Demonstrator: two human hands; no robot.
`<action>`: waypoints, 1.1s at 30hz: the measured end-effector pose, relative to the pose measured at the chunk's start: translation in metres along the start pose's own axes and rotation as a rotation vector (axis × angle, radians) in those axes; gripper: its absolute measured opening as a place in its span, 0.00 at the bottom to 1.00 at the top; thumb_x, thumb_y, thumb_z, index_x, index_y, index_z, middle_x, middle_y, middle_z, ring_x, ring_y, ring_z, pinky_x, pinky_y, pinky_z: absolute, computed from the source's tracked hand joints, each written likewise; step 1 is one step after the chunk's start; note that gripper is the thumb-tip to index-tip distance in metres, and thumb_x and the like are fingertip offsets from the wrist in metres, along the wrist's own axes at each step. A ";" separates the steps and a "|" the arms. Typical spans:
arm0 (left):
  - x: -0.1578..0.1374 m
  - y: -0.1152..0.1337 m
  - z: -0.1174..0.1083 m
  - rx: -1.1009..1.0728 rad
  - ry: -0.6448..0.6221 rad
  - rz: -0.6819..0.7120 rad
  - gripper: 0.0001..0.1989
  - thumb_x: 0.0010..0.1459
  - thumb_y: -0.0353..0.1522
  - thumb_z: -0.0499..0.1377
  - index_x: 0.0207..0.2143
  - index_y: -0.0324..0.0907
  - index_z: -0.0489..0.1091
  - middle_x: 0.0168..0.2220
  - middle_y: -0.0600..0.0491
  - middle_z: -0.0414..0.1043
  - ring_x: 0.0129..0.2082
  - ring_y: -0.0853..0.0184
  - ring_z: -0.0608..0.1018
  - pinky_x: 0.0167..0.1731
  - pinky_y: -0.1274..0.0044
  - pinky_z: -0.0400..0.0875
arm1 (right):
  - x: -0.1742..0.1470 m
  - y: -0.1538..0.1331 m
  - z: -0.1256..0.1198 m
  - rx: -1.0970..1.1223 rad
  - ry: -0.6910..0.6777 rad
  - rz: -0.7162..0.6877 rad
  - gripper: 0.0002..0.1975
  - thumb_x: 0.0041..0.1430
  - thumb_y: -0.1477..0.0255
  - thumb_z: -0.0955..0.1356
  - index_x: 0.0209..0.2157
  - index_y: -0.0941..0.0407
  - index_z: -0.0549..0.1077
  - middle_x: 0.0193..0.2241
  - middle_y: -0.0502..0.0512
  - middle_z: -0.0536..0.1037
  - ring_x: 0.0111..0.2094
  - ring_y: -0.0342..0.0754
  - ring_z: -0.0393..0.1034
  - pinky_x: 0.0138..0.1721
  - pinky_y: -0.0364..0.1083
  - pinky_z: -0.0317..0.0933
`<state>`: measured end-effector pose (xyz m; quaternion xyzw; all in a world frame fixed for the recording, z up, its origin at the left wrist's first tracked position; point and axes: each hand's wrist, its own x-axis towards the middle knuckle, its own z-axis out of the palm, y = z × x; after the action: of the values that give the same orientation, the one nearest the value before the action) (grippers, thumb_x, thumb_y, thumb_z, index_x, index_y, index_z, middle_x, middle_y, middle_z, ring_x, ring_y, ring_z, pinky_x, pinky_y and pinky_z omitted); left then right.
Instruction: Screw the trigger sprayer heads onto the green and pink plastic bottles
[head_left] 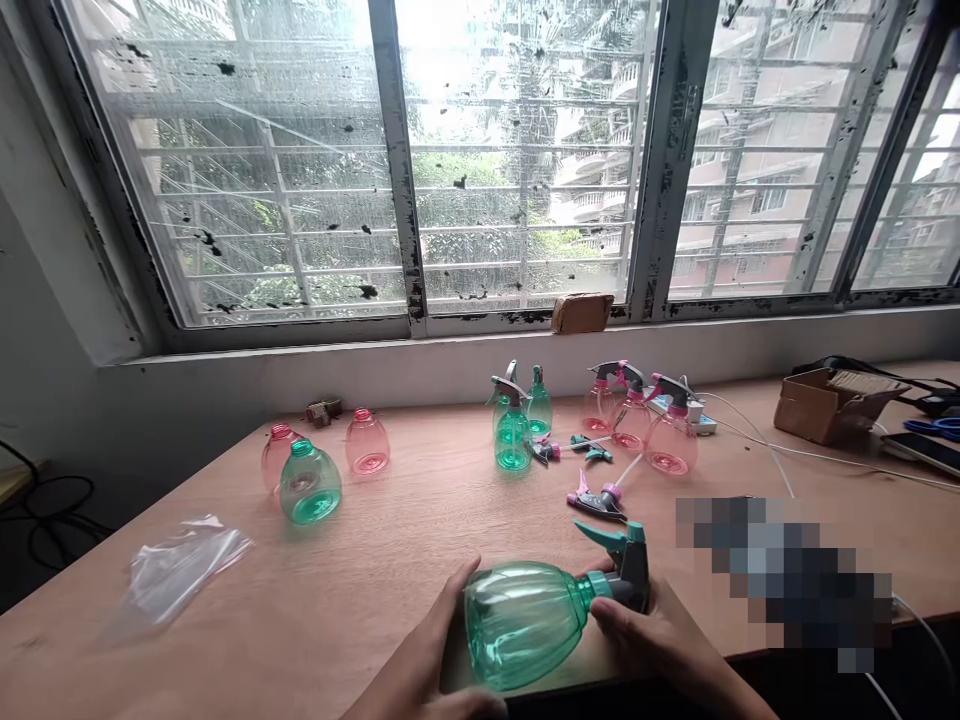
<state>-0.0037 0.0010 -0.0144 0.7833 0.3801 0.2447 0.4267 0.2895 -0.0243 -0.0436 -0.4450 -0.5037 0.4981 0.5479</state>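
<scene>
The head camera looks forward and down across the table (420, 510) toward windows (517, 150).

Left of the translucent green plastic spray bottle (525, 630) held sideways, the wooden bench (360, 570) offers the left hand (435, 650) a broad bare stretch, bounded by a crumpled clear plastic bag (184, 570). Farther back, a lane opens between the open-necked round pink bottle (367, 445) and the upright green sprayer bottles (514, 440). Ahead of the right hand (652, 630), passage is tight: a grey-and-pink spray head (598, 497) lies just beyond the held bottle, with rounded pink sprayer bottles (671, 440) standing behind it. Thin white cables (762, 438) cross the right side before a brown cardboard box (825, 405); a pixelated patch (787, 570) hides what lies nearer.
</scene>
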 end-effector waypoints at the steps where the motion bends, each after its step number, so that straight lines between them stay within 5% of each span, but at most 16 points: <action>1: 0.001 -0.001 0.002 0.021 0.010 0.011 0.55 0.48 0.31 0.72 0.71 0.54 0.44 0.73 0.51 0.49 0.72 0.49 0.52 0.70 0.60 0.46 | 0.000 0.000 0.000 -0.003 -0.012 -0.004 0.26 0.45 0.51 0.78 0.35 0.56 0.73 0.15 0.44 0.67 0.16 0.42 0.57 0.18 0.41 0.50; 6: 0.005 -0.009 0.000 -0.005 -0.044 0.125 0.55 0.51 0.41 0.72 0.72 0.52 0.40 0.72 0.47 0.49 0.71 0.47 0.54 0.69 0.57 0.47 | 0.000 0.002 0.001 -0.015 -0.011 0.001 0.25 0.44 0.51 0.78 0.34 0.57 0.76 0.17 0.46 0.69 0.17 0.43 0.59 0.19 0.42 0.53; 11: 0.007 -0.017 -0.005 -0.095 -0.136 0.169 0.45 0.59 0.52 0.61 0.71 0.53 0.44 0.73 0.47 0.49 0.71 0.49 0.54 0.69 0.57 0.48 | -0.001 0.004 -0.002 -0.021 0.035 -0.014 0.24 0.45 0.51 0.78 0.33 0.55 0.74 0.16 0.44 0.67 0.17 0.43 0.58 0.19 0.42 0.52; 16: 0.007 -0.019 0.001 -0.049 -0.010 0.141 0.59 0.55 0.40 0.70 0.72 0.54 0.29 0.72 0.45 0.49 0.70 0.51 0.56 0.69 0.58 0.48 | 0.000 0.003 -0.001 0.000 0.018 -0.009 0.25 0.45 0.52 0.78 0.33 0.57 0.73 0.17 0.45 0.67 0.18 0.42 0.59 0.20 0.42 0.52; 19: 0.003 -0.014 0.002 0.072 0.019 0.055 0.59 0.50 0.34 0.73 0.72 0.55 0.37 0.73 0.49 0.47 0.72 0.49 0.52 0.70 0.60 0.45 | -0.001 0.002 0.001 -0.013 0.043 -0.005 0.26 0.44 0.51 0.78 0.33 0.56 0.73 0.17 0.44 0.67 0.18 0.42 0.59 0.20 0.42 0.51; 22: -0.002 -0.004 -0.002 0.084 -0.020 0.059 0.59 0.48 0.41 0.74 0.72 0.54 0.39 0.74 0.51 0.46 0.72 0.46 0.51 0.70 0.60 0.47 | -0.001 0.002 0.002 0.039 0.038 0.024 0.27 0.43 0.50 0.78 0.34 0.56 0.71 0.17 0.44 0.66 0.18 0.42 0.58 0.20 0.42 0.50; 28: 0.000 -0.006 -0.006 -0.043 -0.058 0.069 0.39 0.65 0.53 0.53 0.71 0.51 0.46 0.73 0.52 0.49 0.72 0.50 0.53 0.70 0.62 0.46 | 0.001 0.010 -0.001 0.081 0.058 0.045 0.28 0.39 0.51 0.80 0.34 0.55 0.72 0.17 0.43 0.66 0.17 0.41 0.57 0.20 0.42 0.49; 33: 0.008 -0.017 0.000 -0.010 -0.051 0.112 0.61 0.53 0.40 0.71 0.72 0.52 0.28 0.72 0.45 0.50 0.71 0.49 0.55 0.70 0.57 0.45 | 0.004 0.014 -0.002 0.082 0.037 0.046 0.28 0.41 0.49 0.79 0.33 0.55 0.71 0.16 0.43 0.65 0.17 0.42 0.57 0.19 0.41 0.49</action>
<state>-0.0058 0.0131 -0.0287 0.8072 0.3234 0.2499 0.4259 0.2902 -0.0191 -0.0570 -0.4429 -0.4624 0.5225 0.5631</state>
